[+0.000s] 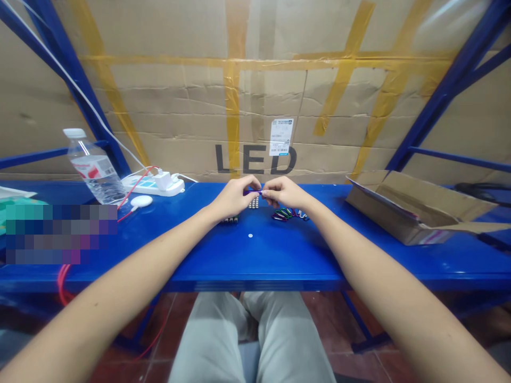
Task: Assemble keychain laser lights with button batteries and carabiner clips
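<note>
My left hand (235, 196) pinches a slim purple piece (252, 192) between thumb and fingers, held just above the blue table. At its right end the closed fingertips of my right hand (282, 192) meet it; any smaller part there is too small to make out. Behind and below the fingers stand small silver cylinders (254, 202) in tight rows. A group of small dark pieces (230, 219) lies under my left wrist, partly hidden. Coloured carabiners (284, 214), purple, green and silver, lie in a loose pile below my right hand.
A small white disc (250, 235) lies on the blue table (255, 260). An open cardboard box (399, 213) stands at right. On the left are a water bottle (98, 170), a white power strip (155, 183) and red cable (64, 282). A large cardboard panel (191, 117) rises behind.
</note>
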The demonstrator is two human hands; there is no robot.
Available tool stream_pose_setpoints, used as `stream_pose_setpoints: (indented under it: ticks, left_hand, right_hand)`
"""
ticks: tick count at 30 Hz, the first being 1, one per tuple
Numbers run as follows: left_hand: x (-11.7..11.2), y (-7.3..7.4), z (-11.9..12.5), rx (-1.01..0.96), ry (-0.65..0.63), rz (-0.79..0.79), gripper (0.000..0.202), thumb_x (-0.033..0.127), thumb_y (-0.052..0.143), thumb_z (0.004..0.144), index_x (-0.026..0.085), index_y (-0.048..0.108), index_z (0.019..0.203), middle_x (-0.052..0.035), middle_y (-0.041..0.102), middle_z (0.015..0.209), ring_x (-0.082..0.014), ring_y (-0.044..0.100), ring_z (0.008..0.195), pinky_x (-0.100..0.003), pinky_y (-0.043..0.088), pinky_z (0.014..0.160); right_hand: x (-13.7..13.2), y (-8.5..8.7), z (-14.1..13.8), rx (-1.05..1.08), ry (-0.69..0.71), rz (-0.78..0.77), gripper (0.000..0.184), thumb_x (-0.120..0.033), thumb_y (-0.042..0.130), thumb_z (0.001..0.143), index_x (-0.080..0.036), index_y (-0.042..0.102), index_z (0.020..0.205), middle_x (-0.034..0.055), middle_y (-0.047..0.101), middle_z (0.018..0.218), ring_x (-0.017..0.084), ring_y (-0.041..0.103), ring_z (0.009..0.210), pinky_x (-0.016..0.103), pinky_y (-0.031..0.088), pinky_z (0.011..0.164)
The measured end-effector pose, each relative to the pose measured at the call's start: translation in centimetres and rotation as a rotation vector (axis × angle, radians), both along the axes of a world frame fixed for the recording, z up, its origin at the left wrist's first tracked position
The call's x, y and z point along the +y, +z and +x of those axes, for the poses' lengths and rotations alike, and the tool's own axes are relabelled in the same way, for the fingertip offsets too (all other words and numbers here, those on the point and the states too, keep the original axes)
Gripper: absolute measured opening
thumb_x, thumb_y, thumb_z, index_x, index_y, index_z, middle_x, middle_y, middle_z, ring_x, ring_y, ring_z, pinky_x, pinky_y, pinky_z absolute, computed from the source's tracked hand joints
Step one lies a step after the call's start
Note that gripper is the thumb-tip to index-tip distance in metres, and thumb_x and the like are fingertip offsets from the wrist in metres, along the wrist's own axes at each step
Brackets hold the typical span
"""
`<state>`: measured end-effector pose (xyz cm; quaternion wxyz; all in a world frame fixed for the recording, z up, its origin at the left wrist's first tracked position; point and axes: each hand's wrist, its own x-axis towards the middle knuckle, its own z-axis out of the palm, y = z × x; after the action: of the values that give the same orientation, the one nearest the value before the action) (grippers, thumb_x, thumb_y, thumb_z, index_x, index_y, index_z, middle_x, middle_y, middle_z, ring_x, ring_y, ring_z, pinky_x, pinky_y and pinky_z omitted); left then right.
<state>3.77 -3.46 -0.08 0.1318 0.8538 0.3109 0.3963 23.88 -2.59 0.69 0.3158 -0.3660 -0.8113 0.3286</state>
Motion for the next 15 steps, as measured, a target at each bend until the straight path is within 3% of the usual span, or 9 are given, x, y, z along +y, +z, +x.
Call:
stream_pose_setpoints:
  ticks: [7,15]
  left_hand:
    - [0.13,-0.52,0.17,0.056,0.035,0.009,0.007,0.023,0.054,0.090,0.019,0.058,0.095,-0.0046,0.069,0.090,-0.0183,0.062,0.082,-0.030,0.045,0.074]
    - [0.17,-0.42,0.13,0.055,0.013,-0.059,0.021,0.025,0.043,0.096,0.018,0.062,0.093,-0.0039,0.069,0.084,-0.0186,0.063,0.080,-0.032,0.046,0.076]
  right_hand:
    - [0.11,0.19,0.37,0.038,0.047,0.006,0.027,-0.035,0.063,0.085,-0.016,0.059,0.066,0.0003,0.059,0.055,0.011,0.054,0.047,0.024,0.044,0.047]
    - [-0.03,0.54,0.40,0.028,0.041,-0.010,0.027,-0.034,0.066,0.084,-0.015,0.059,0.065,0.0003,0.059,0.052,0.010,0.053,0.044,0.022,0.042,0.045]
